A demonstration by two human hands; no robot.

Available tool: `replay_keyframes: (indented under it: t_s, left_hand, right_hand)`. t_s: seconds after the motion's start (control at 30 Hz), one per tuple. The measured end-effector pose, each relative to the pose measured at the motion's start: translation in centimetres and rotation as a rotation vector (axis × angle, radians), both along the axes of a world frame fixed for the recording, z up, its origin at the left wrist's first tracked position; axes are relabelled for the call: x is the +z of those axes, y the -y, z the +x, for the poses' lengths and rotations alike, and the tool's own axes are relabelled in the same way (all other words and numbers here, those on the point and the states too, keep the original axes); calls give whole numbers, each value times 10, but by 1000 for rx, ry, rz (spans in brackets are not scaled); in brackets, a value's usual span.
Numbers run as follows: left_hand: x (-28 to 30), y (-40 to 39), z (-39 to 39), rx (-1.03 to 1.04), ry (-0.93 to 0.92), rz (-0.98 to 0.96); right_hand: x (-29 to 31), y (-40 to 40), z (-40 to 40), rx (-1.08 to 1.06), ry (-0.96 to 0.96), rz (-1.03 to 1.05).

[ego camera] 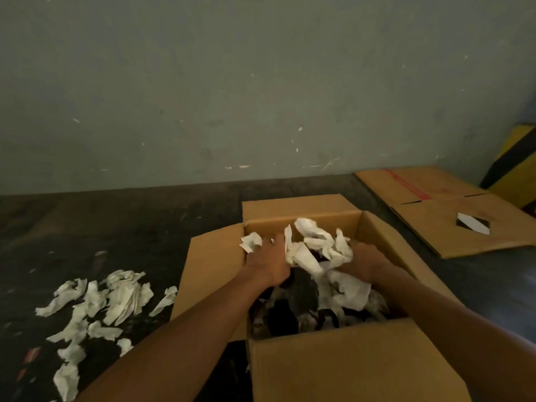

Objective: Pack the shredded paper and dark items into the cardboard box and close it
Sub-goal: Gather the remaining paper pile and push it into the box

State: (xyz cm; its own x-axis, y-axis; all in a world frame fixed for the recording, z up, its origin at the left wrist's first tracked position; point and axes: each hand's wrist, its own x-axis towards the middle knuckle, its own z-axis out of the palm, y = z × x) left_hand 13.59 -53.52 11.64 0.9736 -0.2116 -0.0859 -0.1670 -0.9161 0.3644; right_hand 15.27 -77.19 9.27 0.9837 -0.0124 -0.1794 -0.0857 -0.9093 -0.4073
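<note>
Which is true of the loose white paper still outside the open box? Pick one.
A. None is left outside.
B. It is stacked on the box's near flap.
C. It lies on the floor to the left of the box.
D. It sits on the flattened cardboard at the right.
C: the loose white paper is scattered on the dark floor to the left of the open cardboard box.

An open brown cardboard box (333, 361) sits lower right, flaps spread, holding dark items (293, 311) under crumpled white shredded paper (316, 248); more paper scraps (95, 309) lie lower left.
</note>
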Motion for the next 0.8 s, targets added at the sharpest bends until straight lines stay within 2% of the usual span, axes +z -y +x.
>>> replay_keyframes:
  t_s: [0.17,0.3,0.4,0.57,0.7,0.8]
  left_hand:
    - [-5,6,7,-116,-291,284]
    - [-23,12,16,-110,-438,277]
    - [-49,21,22,-57,-402,228]
    - [-84,31,25,-141,-342,285]
    - [-101,33,33,-175,-331,336]
    - [-107,34,35,-193,-311,347]
  right_hand:
    - [12,14,5,130,-230,-55]
    - [13,18,17,136,-232,-124]
    - [-25,8,30,214,-241,-217]
    - [-81,2,51,335,-405,-296]
    - [-99,-1,51,395,-522,-327]
    - [-105,-2,53,357,-558,-300]
